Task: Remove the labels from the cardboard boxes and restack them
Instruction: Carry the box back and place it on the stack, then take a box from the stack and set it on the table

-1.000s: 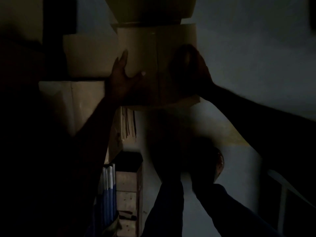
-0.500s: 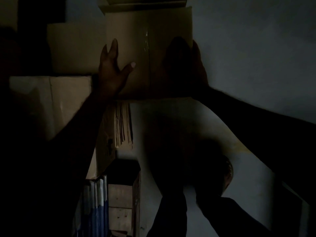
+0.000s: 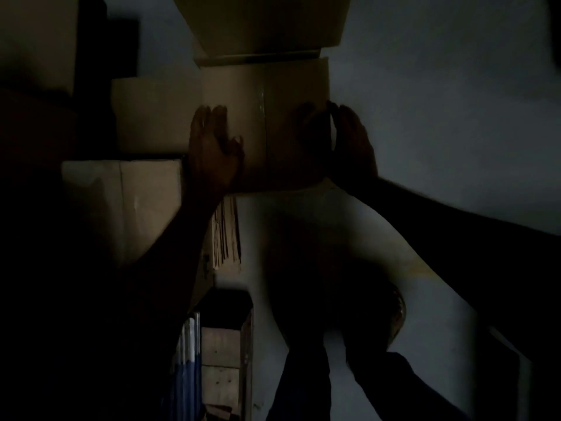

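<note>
Low down and nearest the camera, two dark forearms reach upward. The left hand lies flat on the front-left of the tan rectangular cardboard box, fingers straight. The right hand is flat along its right edge. Both hands are spread apart, palms pressing, neither wrapped round anything. That looks like a squeeze from both sides to steady the box up in the stack.

No label shows on it in this gloom, only a shiny strip of clear tape down the front seam.

Further up, the big pale cardboard carton bears down on it. Left of it sits a cream cardboard box, with a broad brown cardboard box below that. That makes four boxes sure, possibly a fifth at top left. Behind everything is a grey wall.
</note>
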`<state>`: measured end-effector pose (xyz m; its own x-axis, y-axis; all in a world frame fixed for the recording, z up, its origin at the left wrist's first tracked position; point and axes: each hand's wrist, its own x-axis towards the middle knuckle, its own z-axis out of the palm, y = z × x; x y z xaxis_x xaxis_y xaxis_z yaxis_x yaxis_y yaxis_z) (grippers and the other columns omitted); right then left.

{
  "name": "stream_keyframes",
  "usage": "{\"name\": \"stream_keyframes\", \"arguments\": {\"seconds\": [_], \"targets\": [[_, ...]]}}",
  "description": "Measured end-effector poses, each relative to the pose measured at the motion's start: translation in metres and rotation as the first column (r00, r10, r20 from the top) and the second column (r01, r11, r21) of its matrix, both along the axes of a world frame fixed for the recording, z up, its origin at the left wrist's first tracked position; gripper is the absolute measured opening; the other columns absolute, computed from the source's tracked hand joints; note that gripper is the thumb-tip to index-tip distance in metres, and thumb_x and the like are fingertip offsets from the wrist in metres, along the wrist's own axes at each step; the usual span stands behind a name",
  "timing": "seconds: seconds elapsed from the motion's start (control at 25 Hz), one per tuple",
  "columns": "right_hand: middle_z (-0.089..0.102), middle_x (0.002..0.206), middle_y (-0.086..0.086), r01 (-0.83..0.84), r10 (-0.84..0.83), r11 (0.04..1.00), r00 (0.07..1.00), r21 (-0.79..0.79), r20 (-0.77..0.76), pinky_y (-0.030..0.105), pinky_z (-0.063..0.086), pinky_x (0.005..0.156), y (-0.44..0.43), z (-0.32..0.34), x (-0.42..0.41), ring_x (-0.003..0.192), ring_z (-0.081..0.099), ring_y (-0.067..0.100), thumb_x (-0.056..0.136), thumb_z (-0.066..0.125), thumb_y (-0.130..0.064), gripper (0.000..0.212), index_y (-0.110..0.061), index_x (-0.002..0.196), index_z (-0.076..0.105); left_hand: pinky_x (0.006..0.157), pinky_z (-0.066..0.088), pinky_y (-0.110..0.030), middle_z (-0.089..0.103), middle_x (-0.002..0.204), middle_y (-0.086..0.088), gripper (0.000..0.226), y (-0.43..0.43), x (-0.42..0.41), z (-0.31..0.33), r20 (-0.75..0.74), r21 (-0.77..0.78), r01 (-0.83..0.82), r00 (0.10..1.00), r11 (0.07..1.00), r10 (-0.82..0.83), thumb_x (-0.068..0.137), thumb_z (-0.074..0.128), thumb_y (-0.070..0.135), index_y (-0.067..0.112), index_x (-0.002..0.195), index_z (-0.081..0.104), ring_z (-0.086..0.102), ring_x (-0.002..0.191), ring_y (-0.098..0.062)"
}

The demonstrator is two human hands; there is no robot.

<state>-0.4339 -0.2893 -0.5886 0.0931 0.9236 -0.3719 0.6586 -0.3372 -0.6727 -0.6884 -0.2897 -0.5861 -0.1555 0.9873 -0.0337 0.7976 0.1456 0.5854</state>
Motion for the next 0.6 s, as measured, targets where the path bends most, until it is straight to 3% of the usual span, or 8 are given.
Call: {"name": "stream_keyframes", "arguments": {"seconds": [0.16,0.28,0.44,0.6], "targets": [[0.041,0.160,0.007,-0.168,0.137,0.975,0.970,0.144,0.199,0.040,0.039,0.113,-0.035,0.064,0.035,0.143,0.040,0.027,0.108,0.049,-0.043,0.056,-0.020,0.158,0.038,0.111,0.044,-0.045,0.055,0.143,-0.020,0.050,-0.038,0.045,0.061,-0.030,0.122,0.070,0.997,0.990,-0.067,0.098,0.064,0.020,0.004,0.143,0.053,0.053,0.133,-0.035],[0.046,0.156,0.006,-0.200,0.153,0.968,0.948,0.151,0.279,0.042,0.040,0.115,-0.058,0.112,0.067,0.144,0.041,0.027,0.109,0.050,-0.039,0.050,-0.018,0.154,0.044,0.111,0.043,-0.045,0.054,0.146,-0.014,0.050,-0.053,0.090,0.112,-0.038,0.043,0.141,0.989,0.989,-0.140,0.101,0.051,0.027,0.008,0.148,0.050,0.050,0.134,-0.030],[0.053,0.149,0.008,-0.140,0.063,0.965,0.945,0.224,0.322,0.041,0.042,0.108,-0.088,0.187,0.115,0.138,0.046,0.029,0.106,0.055,-0.033,0.045,-0.015,0.147,0.052,0.105,0.045,-0.045,0.057,0.141,-0.017,0.052,-0.066,0.172,0.189,-0.027,0.022,0.230,0.973,0.973,-0.230,0.096,0.057,0.019,0.008,0.147,0.050,0.055,0.127,-0.034],[0.057,0.143,0.007,0.022,-0.120,0.964,0.925,0.266,0.359,0.042,0.046,0.098,-0.108,0.263,0.165,0.131,0.051,0.030,0.103,0.057,-0.030,0.039,-0.014,0.139,0.057,0.110,0.042,-0.044,0.055,0.146,-0.012,0.053,-0.065,0.250,0.273,0.010,-0.046,0.280,0.960,0.959,-0.279,0.098,0.057,0.021,0.013,0.150,0.048,0.051,0.133,-0.030]]}}
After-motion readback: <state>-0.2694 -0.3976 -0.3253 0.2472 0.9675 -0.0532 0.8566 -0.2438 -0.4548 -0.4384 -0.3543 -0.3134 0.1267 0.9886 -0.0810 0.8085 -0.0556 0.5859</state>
